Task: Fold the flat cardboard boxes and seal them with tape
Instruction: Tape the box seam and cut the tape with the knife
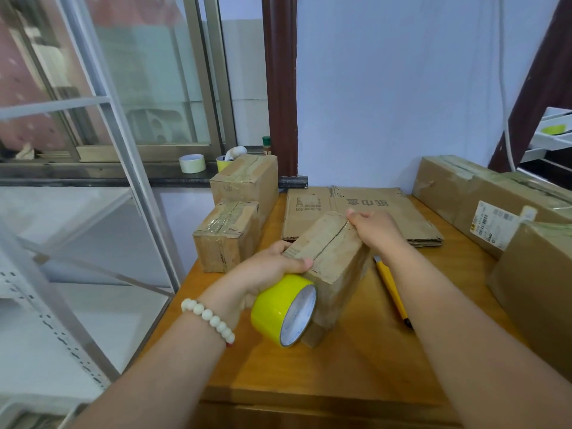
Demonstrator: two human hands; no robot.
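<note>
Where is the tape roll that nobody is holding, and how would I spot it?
Find the window on the left and follow its dark sill rightward toward the brown post. The tape roll sits on that sill, just left of a yellow cup. It is pale cream, unlike the bright yellow roll that the left hand holds against the small box.

Bare forearms; white bead bracelet [208, 317] on the left wrist.

A wooden surface [356, 366] stands against a pale wall [402, 88]. Behind it, a dark windowsill [93, 173] holds a yellow cup [222, 165] and a green-capped bottle [266, 142]. A metal shelf rack [58, 332] stands at left.
</note>
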